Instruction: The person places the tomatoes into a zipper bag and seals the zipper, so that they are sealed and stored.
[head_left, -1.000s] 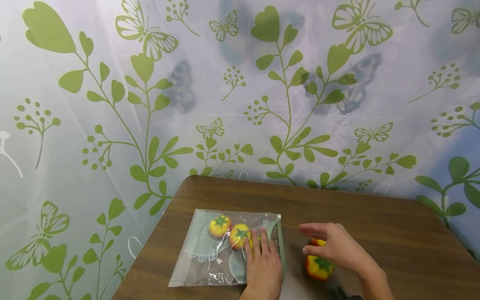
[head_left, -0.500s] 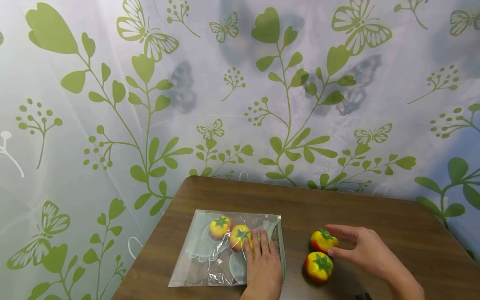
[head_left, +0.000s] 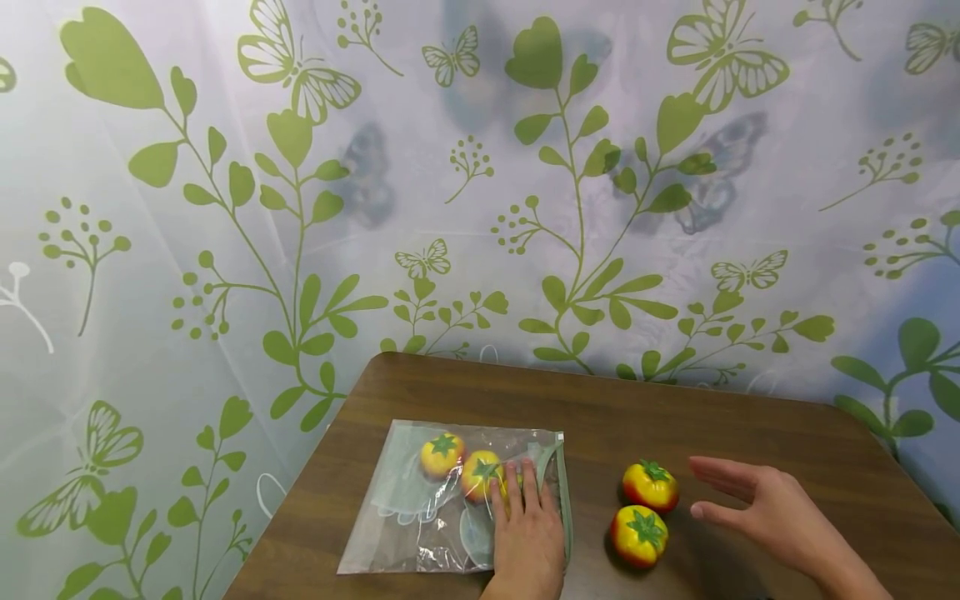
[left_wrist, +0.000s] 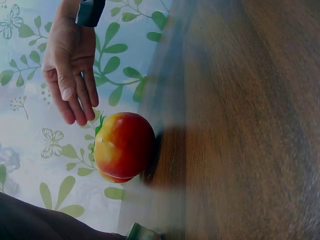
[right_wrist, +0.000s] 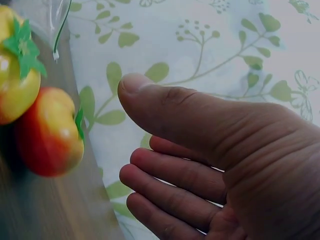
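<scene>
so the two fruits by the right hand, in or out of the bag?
Out: the farther fruit and the nearer fruit both sit on the table, with bare wood between them and the bag.

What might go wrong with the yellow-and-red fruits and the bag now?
The right hand might bump the farther loose fruit; it looks roundish, so it could roll. The left hand, lying on the clear zip bag, might slide it and shift the bagged fruits.
</scene>
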